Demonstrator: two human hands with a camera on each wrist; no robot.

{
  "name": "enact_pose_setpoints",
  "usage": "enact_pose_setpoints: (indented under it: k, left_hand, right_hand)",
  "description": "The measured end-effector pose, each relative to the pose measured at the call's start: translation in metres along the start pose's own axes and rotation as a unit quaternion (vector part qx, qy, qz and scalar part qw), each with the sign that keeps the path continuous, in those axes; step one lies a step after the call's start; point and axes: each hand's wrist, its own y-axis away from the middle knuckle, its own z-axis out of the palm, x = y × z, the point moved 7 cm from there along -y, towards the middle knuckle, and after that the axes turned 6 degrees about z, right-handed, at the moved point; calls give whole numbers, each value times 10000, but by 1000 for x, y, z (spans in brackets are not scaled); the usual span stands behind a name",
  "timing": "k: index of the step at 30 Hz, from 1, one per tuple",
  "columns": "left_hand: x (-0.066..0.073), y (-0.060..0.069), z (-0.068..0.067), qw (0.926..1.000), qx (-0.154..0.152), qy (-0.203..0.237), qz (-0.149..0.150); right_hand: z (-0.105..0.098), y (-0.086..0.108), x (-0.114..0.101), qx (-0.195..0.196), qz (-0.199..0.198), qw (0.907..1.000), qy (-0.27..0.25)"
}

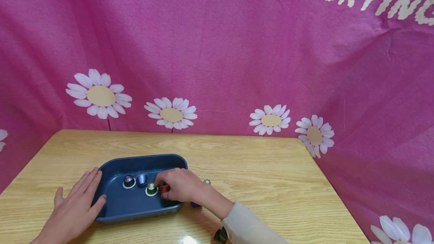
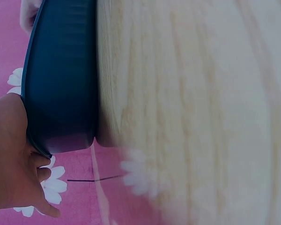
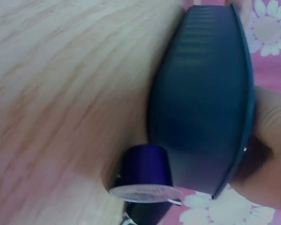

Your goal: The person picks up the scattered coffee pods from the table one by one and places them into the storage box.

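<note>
sleeve [image 1: 252, 226] overhung dark pod [image 1: 220, 236], outside; tray [image 1: 123, 203] held three others; right hand [image 1: 181, 184] pinched red pod [image 1: 164, 189]; left hand [image 1: 75, 203] straight-fingered; looked partway.

The head view is bright and mostly sharp, with white glare [image 1: 188, 240] on the table [image 1: 257, 176] nearer the camera than the tray [image 1: 125, 202]. Both wrist views are dimmer and hazy; the right one blurs the table beside the tray.
</note>
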Motion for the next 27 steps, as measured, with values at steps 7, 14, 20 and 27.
enact_pose_setpoints:
  k: [7, 14, 20, 27]
  left_hand:
    - [0, -1, -1, 10000, 60, -30, -2]
    - [0, -1, 0, 10000, 74, -47, -2]
    - [0, -1, 1, 10000, 78, -36, 19]
    - [-1, -2, 0, 10000, 63, -40, 6]
  right_hand:
    - [-33, 11, 13, 450, 62, 9971, -609]
    - [-58, 33, 45, 884, 415, 9884, -1165]
    - [-58, 52, 75, 1056, 524, 9806, -1569]
    - [-38, 65, 98, 482, 912, 9815, -1612]
